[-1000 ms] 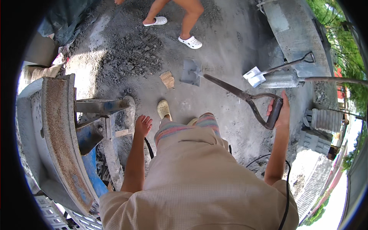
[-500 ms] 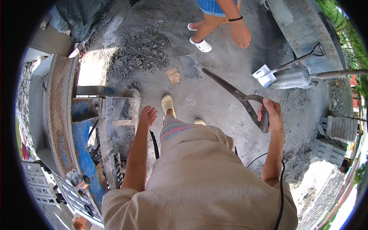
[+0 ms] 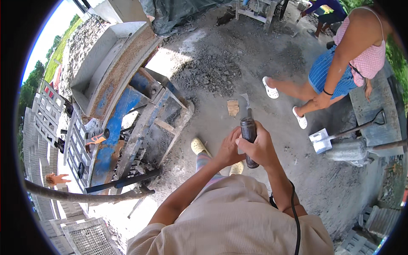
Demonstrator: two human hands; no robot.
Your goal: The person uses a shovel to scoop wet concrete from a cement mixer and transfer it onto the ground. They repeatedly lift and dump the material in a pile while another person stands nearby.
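Observation:
My right hand (image 3: 262, 147) is closed round the dark grip of a shovel (image 3: 248, 127), seen nearly end-on in front of my body. Its narrow-looking blade points away from me, low over the grey ground. Close against the grip's left side is my left hand (image 3: 230, 148), fingers stretched forward and meeting my right thumb. Whether it bears on the grip is hard to make out. A torn piece of brown cardboard (image 3: 233, 108) lies just left of the blade.
A rusty blue metal frame with a trough (image 3: 114, 140) stands at left. Dark gravel (image 3: 208, 72) is heaped ahead. One person (image 3: 335, 70) stands at right, another (image 3: 329, 16) farther back. A second shovel (image 3: 321, 141) rests against a filled sack (image 3: 348, 151).
My left hand has come across to my right hand at the shovel grip. The shovel has swung to point straight ahead. My view has turned left, and the nearby person appears farther right.

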